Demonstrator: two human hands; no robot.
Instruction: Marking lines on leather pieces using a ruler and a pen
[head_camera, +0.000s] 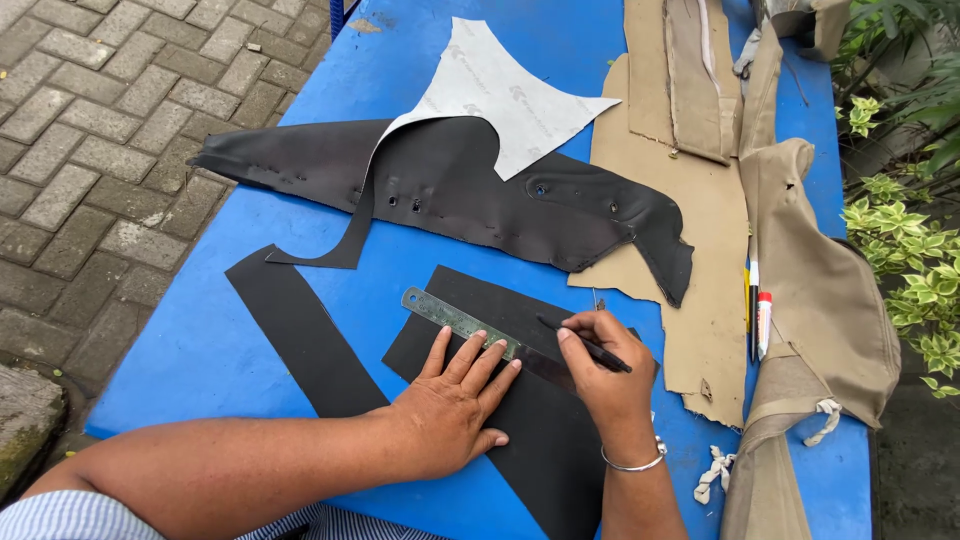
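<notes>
— Two bare arms come in from the near edge. What are the hands doing?

— Her left hand (450, 400) lies flat, fingers spread, not gripping anything. It presses down on a metal ruler (470, 328). The right hand (600, 365) pinches a dark pen (590, 348), with the tip right beside the ruler's edge.

— Where is the ruler?

— It lies slanted across a black sheet (530, 430), near the middle of the blue table (200, 350).

— How do you make a good line?

— I think you push the ruler down hard so it cannot slide. Keep the fingertips back from the edge. Hold the pen tip snug against the ruler and pull it along in one slow go.

— What could go wrong?

— The ruler is thin and smooth, so it may slip on the sheet. Then the line bends.

— What else is around?

— A long black strip (290, 330) lies just to the left. Farther away is a big black curved piece (480, 190) with little holes, and a white piece (500, 85) partly on top of it. To the right lie tan pieces (700, 230), with some pens (757, 310) on them. A brick floor (90, 150) is on the far left, and green plants (910, 250) are on the right.
</notes>
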